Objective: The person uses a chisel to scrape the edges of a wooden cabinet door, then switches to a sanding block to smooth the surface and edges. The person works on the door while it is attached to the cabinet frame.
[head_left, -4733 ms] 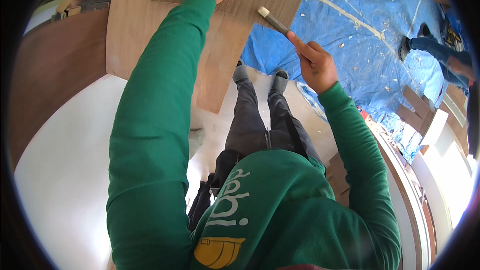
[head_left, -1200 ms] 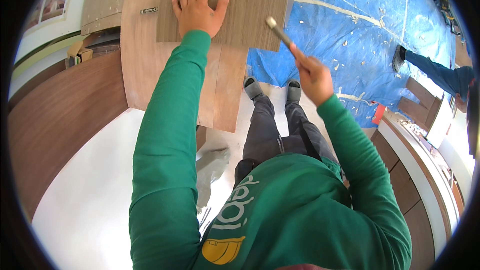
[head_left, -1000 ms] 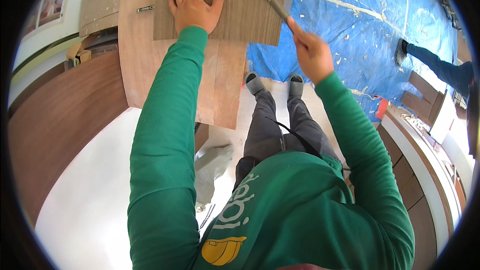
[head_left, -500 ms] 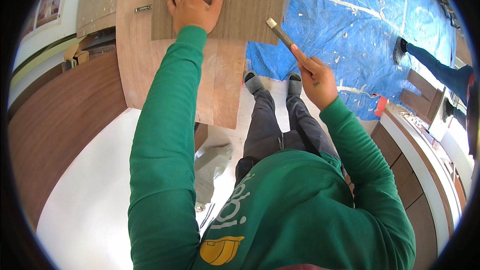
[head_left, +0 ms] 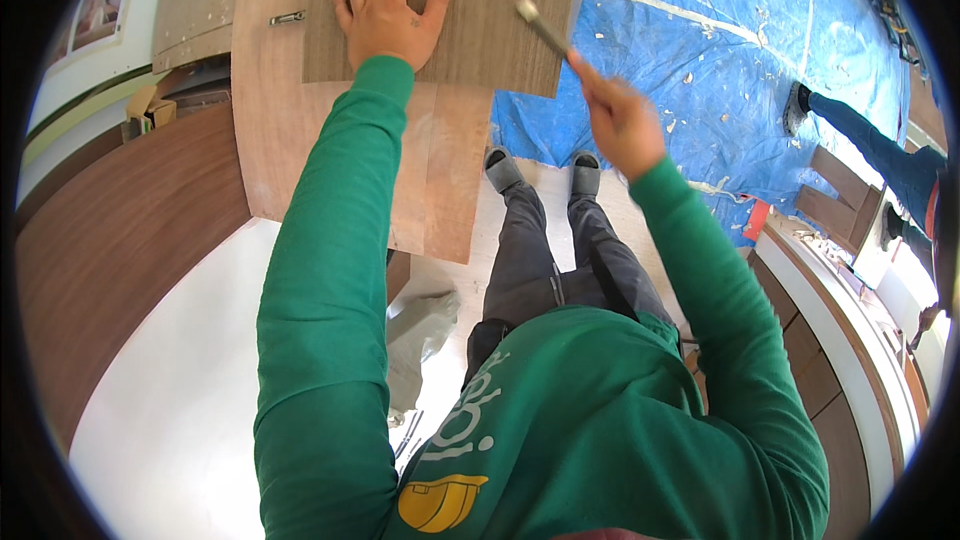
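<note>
My left hand (head_left: 392, 22) lies flat with spread fingers on a grey-brown wood-grain panel (head_left: 490, 40). The panel rests on a lighter plywood sheet (head_left: 430, 155). In my right hand (head_left: 622, 118), blurred by motion, is a narrow stick-like tool (head_left: 546, 28) with a pale tip; its exact kind cannot be made out. It sticks out over the panel's right edge, and whether it touches the surface is unclear.
A small metal hinge-like piece (head_left: 287, 18) lies on the plywood left of the panel. Blue sheeting (head_left: 690, 70) with scraps covers the floor ahead. Another person's leg (head_left: 860, 130) is at right, near a long cabinet (head_left: 815, 365). A brown board (head_left: 140, 250) stands at left.
My right hand has moved up and left, bringing the tool's tip in over the panel. My left hand stays in place on the panel.
</note>
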The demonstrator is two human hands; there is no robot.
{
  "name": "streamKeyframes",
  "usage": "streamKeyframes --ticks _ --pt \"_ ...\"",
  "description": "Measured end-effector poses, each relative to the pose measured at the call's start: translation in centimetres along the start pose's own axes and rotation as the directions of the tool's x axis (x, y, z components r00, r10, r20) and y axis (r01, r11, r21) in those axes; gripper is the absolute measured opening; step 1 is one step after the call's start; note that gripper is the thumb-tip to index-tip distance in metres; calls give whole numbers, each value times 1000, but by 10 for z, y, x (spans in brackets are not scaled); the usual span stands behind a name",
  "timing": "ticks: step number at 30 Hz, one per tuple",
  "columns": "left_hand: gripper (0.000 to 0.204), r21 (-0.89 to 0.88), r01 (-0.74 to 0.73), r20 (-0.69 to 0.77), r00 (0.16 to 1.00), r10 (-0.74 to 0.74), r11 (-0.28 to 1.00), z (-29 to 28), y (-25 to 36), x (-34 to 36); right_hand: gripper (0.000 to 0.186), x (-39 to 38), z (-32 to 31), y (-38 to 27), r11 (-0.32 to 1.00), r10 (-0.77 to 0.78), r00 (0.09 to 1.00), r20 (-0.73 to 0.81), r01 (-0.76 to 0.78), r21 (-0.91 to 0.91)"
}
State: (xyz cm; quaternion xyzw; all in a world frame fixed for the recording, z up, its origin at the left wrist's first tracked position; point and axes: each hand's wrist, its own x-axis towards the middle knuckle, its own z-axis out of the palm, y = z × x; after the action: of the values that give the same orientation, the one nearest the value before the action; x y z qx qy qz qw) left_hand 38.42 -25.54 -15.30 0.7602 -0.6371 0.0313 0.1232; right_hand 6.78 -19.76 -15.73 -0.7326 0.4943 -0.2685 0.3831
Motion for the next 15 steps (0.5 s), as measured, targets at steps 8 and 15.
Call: streamKeyframes --ticks 8,15 --pt "75 11 -6 -20 1000 7 1000 2 -3 -3 54 -47 -3 -13 995 95 991 93 -93 -33" --pt "76 -5 -24 -20 1000 24 1000 7 5 4 51 67 -7 12 999 17 995 -97 -21 -35"
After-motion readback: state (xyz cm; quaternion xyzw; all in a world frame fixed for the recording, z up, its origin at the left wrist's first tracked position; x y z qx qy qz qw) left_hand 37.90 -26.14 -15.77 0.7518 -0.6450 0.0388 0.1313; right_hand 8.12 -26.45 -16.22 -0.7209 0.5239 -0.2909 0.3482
